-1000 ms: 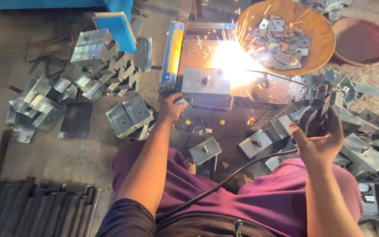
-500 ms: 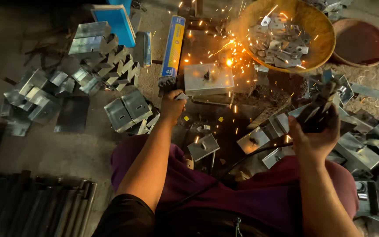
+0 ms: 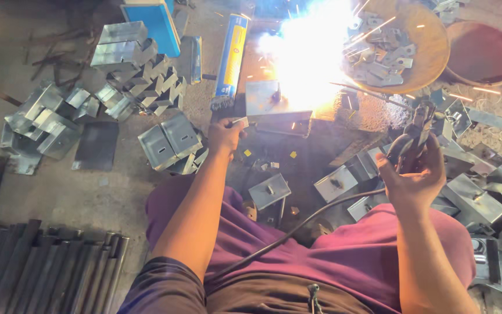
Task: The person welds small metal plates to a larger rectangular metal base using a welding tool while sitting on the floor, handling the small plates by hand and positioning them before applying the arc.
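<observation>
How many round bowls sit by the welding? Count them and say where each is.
2. A yellowish bowl holding small metal pieces sits at top right beside the bright arc; a dark reddish bowl sits just right of it. Others may lie outside the picture.

One cam only, head-mounted, looking steeply down and fwd from the person's own eye level. Thighs in purple cloth (image 3: 321,256) fill the bottom edge, very near the lens; both forearms run up from there into mid-frame, left hand (image 3: 225,135) and right hand (image 3: 413,174) at arm's reach. Floor (image 3: 88,192) spreads beyond, top of frame is farthest, w/ weld glare (image 3: 309,52) there. No 2nd view, so no shared area.
</observation>
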